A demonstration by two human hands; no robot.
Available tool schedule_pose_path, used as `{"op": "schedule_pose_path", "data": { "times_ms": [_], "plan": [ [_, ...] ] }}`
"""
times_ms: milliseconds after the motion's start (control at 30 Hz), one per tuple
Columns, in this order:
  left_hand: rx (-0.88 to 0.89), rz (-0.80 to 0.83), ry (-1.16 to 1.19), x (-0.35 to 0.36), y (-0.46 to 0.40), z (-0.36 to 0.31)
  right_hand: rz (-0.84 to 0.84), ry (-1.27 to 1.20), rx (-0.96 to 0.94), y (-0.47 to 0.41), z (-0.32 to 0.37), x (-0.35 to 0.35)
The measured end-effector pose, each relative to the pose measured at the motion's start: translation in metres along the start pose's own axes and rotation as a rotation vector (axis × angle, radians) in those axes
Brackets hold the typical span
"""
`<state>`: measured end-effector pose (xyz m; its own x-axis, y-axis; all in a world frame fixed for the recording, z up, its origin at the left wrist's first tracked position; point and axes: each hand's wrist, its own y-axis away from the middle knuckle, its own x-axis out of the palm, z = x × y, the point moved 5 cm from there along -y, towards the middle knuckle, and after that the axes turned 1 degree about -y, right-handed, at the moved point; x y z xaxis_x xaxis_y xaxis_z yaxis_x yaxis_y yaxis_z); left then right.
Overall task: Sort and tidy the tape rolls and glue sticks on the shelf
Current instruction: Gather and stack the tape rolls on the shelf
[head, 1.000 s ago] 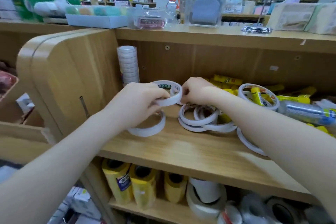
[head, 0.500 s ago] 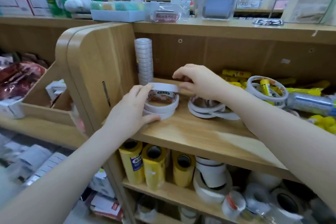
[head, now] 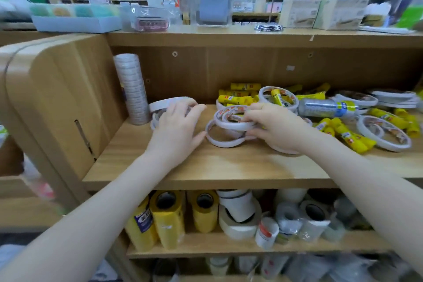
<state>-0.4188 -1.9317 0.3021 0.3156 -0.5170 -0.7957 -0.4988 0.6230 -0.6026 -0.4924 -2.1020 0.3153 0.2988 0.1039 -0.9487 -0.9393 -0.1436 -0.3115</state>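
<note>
Since half a second ago the right hand (head: 272,126) has dropped from above the shelf onto the loose heap of tape rings (head: 229,126), while the left hand (head: 177,126) stays by the small stack of tape rings (head: 167,104) it set down. On the wooden shelf (head: 229,167), smooth and pale-grained, that stack sits just right of a tall column of clear tape (head: 132,89) in the back left corner. The left hand lies relaxed, fingers straight over the stack's near edge, gripping nothing. The right hand's fingers curl over the top ring of the heap and seem to pinch its rim. The heap lies just right of the stack, between the two hands, so the coming carry probably runs leftward and the right hand is nearer. The rings are thin, flat, white hoops with printed inner labels, lying flat. Yellow glue sticks (head: 343,131), short glossy cylinders, lie scattered well right of the heap, pointing every way.
</note>
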Motion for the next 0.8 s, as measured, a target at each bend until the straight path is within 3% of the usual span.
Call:
{"op": "schedule_pose_path", "data": {
  "times_ms": [100,200,300,400,500,567,667,733,800],
  "plan": [
    [0.099,0.189,0.244,0.010,-0.005,-0.027,-0.222,-0.222,0.187,0.018,-0.027,-0.027],
    [0.113,0.346,0.225,0.026,-0.012,-0.048,-0.300,-0.399,0.291,0.040,-0.046,-0.046],
    [0.125,0.314,0.175,0.030,-0.019,-0.065,-0.350,-0.447,0.329,0.056,-0.064,-0.058],
    [0.200,0.284,0.276,0.027,-0.015,-0.081,-0.334,-0.437,0.328,0.065,-0.078,-0.059],
    [0.326,0.305,0.433,0.025,-0.002,-0.098,-0.282,-0.374,0.229,0.065,-0.076,-0.055],
    [0.369,0.220,0.437,0.023,0.004,-0.102,-0.234,-0.300,0.142,0.061,-0.070,-0.048],
    [0.226,-0.005,0.312,0.021,0.008,-0.094,-0.186,-0.153,-0.092,0.055,-0.048,-0.034],
    [0.141,-0.040,0.292,0.016,0.008,-0.094,-0.141,-0.042,-0.248,0.056,-0.031,-0.020],
    [0.212,-0.028,0.211,0.013,0.007,-0.101,-0.040,-0.085,-0.347,0.057,-0.017,-0.009]
  ]
}}
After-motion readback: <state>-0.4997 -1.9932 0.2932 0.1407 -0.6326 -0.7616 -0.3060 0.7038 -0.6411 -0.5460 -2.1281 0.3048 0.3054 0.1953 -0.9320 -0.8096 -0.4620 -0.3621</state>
